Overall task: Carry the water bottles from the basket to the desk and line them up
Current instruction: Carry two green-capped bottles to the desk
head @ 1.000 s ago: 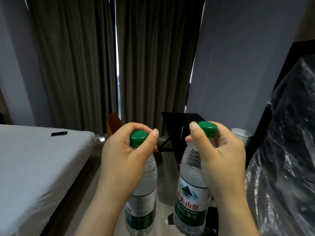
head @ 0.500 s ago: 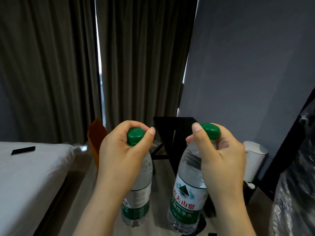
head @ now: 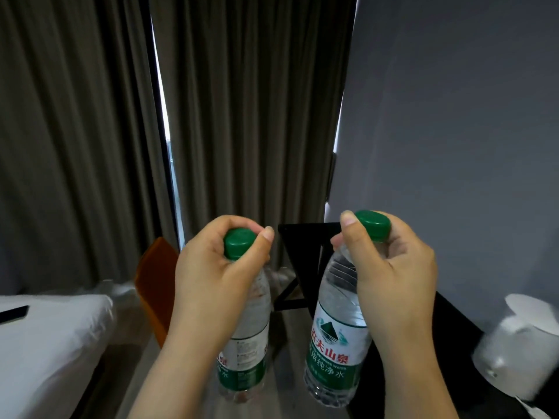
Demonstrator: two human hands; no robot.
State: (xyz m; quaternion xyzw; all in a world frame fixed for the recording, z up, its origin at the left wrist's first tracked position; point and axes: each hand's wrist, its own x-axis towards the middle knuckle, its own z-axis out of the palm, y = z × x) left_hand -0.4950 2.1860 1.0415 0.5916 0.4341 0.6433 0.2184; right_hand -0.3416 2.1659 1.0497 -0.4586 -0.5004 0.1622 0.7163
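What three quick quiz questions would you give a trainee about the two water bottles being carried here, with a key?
1. True or false: the left hand grips its clear plastic green-capped bottle by the base.
2. Which does the right hand hold? A) a white mug; B) a second clear plastic bottle with a green cap; C) nothing.
3. Fill in: the flat black object lies on the white ___ at far left.
Key: 1 false, it grips at the neck, by the cap; 2 B; 3 bed.
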